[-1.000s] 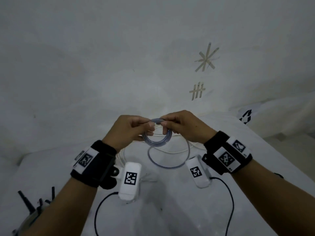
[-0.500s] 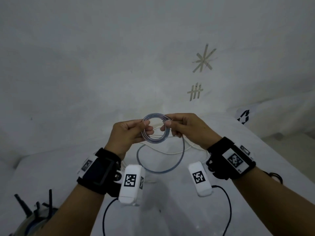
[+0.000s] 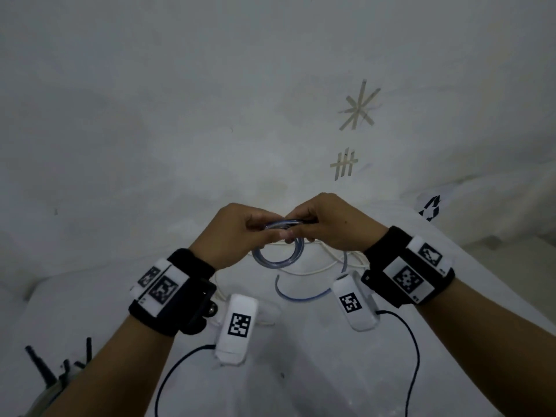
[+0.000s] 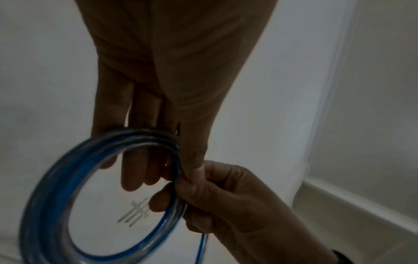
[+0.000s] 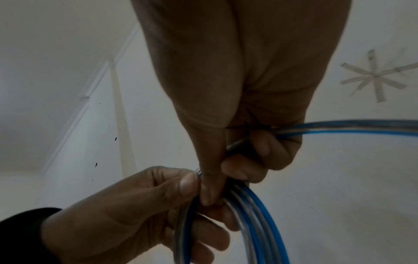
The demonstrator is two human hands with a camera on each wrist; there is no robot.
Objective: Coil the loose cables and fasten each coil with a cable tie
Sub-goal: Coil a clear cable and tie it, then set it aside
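Note:
A translucent blue cable is wound into a small coil [image 3: 278,261] that I hold up over the white table [image 3: 301,380]. My left hand [image 3: 240,233] pinches the coil's top between thumb and fingers. My right hand [image 3: 325,227] pinches the same top section right beside it, thumbs almost touching. In the left wrist view the coil [image 4: 52,187] hangs as a ring of several turns below my left hand [image 4: 167,171]. In the right wrist view my right hand [image 5: 222,182] grips the strands [image 5: 260,223], and one strand [image 5: 361,127] runs off right. The loose tail [image 3: 301,296] curves on the table.
A thin white cable [image 3: 316,270] lies looped on the table under the hands. Black cable ties [image 3: 45,368] stick up from a holder at the bottom left. Tape marks, a star [image 3: 359,105] and a hash [image 3: 344,164], are on the wall behind.
Both hands have drawn together at the top of the coil. The coil has tipped from facing me to hanging below the fingers. The loose loop on the table has shrunk.

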